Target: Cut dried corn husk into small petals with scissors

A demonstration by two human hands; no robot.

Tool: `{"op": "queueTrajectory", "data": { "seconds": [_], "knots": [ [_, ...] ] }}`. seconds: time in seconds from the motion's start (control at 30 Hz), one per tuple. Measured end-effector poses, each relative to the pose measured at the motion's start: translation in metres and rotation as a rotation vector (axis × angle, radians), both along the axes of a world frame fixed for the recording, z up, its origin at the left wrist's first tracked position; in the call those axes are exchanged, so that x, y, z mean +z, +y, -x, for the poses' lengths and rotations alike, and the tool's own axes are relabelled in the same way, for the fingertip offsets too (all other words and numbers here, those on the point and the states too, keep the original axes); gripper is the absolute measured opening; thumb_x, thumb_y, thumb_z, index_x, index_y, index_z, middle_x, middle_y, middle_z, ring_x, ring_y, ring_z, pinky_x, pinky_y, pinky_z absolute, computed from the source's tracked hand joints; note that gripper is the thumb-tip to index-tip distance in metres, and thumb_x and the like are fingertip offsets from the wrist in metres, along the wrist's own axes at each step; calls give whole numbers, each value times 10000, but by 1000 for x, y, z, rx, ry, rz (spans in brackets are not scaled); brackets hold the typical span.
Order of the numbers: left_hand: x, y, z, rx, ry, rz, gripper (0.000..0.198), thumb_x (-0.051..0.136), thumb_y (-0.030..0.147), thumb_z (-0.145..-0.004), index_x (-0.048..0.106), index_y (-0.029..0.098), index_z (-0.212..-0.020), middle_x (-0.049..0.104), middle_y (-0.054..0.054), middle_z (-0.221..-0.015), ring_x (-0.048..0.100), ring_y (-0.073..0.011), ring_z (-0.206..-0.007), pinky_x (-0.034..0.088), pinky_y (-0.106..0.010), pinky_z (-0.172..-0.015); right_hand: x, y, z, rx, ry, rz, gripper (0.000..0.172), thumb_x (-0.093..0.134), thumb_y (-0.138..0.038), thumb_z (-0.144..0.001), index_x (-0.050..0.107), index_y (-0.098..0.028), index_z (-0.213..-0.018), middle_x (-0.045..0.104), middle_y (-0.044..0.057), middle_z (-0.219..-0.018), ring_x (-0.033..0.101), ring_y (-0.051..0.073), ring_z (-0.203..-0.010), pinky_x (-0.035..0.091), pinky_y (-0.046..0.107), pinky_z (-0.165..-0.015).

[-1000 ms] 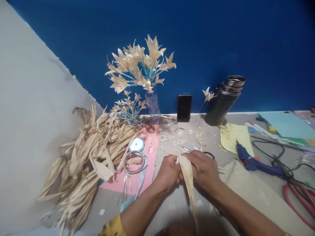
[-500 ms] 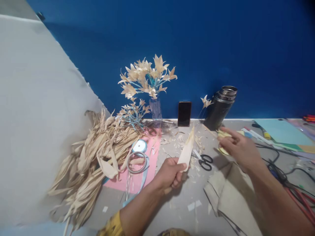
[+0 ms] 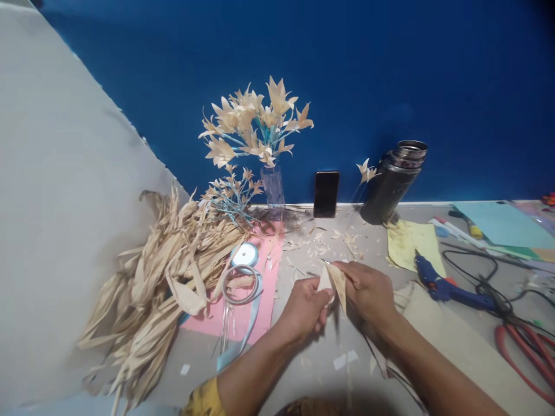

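Note:
My left hand (image 3: 306,306) and my right hand (image 3: 368,292) meet over the grey table (image 3: 455,341) and both pinch a pale dried husk strip (image 3: 335,282) between them. The strip stands folded between the fingertips, its lower end blurred. A thin metal tip (image 3: 325,261) pokes out just above the strip; what it belongs to is hidden under my right hand. A yellow sleeve cuff (image 3: 203,400) shows on my left forearm.
A heap of dried husks (image 3: 156,289) lies left. Ribbon spool (image 3: 244,255) and ring (image 3: 240,285) rest on pink paper (image 3: 243,312). Husk flowers in a vase (image 3: 255,133), a phone (image 3: 325,193) and a dark flask (image 3: 392,182) stand at the blue wall. Blue glue gun (image 3: 442,283), cables, red cutters (image 3: 526,352) lie right.
My right hand came back from the right side of the table and took hold of the husk strip beside my left hand. The strip dropped from upright to low between both hands.

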State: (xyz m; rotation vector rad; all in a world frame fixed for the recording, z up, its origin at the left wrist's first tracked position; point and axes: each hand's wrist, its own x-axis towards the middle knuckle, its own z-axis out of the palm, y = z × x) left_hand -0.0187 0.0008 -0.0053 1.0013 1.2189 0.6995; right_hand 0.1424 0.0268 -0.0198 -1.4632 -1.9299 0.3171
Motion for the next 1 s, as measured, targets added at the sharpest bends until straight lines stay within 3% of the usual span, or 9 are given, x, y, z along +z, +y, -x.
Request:
{"op": "queueTrajectory", "data": {
  "seconds": [0.13, 0.27, 0.37, 0.47, 0.5, 0.63, 0.77, 0.9, 1.0],
  "knots": [
    [3, 0, 6, -16, -113, 122, 266, 582, 387, -763, 636, 144, -856, 439, 75, -358, 277, -62, -260, 147, -178, -291, 16, 17, -40, -198, 42, -39, 316, 491, -357, -911, 771, -211, -934, 751, 81, -766, 662, 229, -713, 436, 286, -636],
    [8, 1, 15, 92, -243, 98, 377, 632, 430, -746, 637, 121, -961, 439, 82, -356, 251, -52, -262, 154, -173, -294, 44, 29, -71, -408, 297, 38, 373, 482, -431, -924, 682, -190, -1126, 717, 43, -730, 607, 203, -563, 448, 294, -540],
    [13, 1, 14, 127, -276, 41, 415, 617, 493, -787, 614, 136, -998, 479, 68, -378, 299, -61, -270, 180, -166, -301, 45, 26, -58, -168, 363, 306, 368, 501, -405, -878, 675, -180, -1113, 729, 46, -699, 629, 221, -558, 487, 331, -557],
    [16, -1, 6, 110, -242, 25, 421, 581, 546, -814, 593, 154, -968, 510, 52, -396, 344, -73, -276, 202, -164, -301, 31, 19, -27, 36, 391, 318, 327, 588, -466, -830, 733, -199, -951, 770, 111, -1026, 693, 278, -964, 521, 372, -815],
    [16, -3, 3, 101, -218, 18, 417, 573, 558, -817, 586, 159, -934, 514, 47, -399, 354, -74, -278, 213, -164, -302, 27, 17, -18, 90, 431, 338, 349, 578, -498, -845, 733, -202, -947, 765, 101, -1039, 690, 268, -970, 521, 357, -812],
    [11, -10, -6, 30, -145, -8, 430, 546, 604, -813, 551, 174, -831, 535, 25, -414, 391, -87, -286, 252, -175, -308, 19, 14, 2, 138, 598, 484, 402, 647, -571, -792, 664, -178, -712, 675, 28, -657, 606, 188, -599, 450, 277, -547],
    [5, -10, -2, -78, -89, -8, 434, 483, 605, -841, 550, 176, -854, 537, 28, -432, 385, -101, -289, 268, -196, -321, 13, 27, -2, 26, 552, 402, 421, 608, -555, -806, 568, -191, -599, 536, -19, -543, 486, 144, -518, 368, 255, -498],
    [7, 25, 5, -213, 198, -208, 322, 448, 441, -907, 583, 178, -779, 650, -44, -592, 577, -155, -477, 452, -261, -499, 3, 45, -17, -69, 419, 305, 404, 557, -478, -846, 533, -208, -546, 501, -18, -511, 483, 159, -533, 362, 269, -529],
    [5, 80, -5, 94, 541, -532, 299, 539, 336, -885, 638, 174, -1116, 736, -112, -961, 687, -257, -935, 512, -371, -852, -5, 51, -27, -156, 303, 238, 265, 564, -398, -850, 681, -191, -732, 653, 42, -664, 581, 220, -664, 411, 304, -612]
  ]
}}
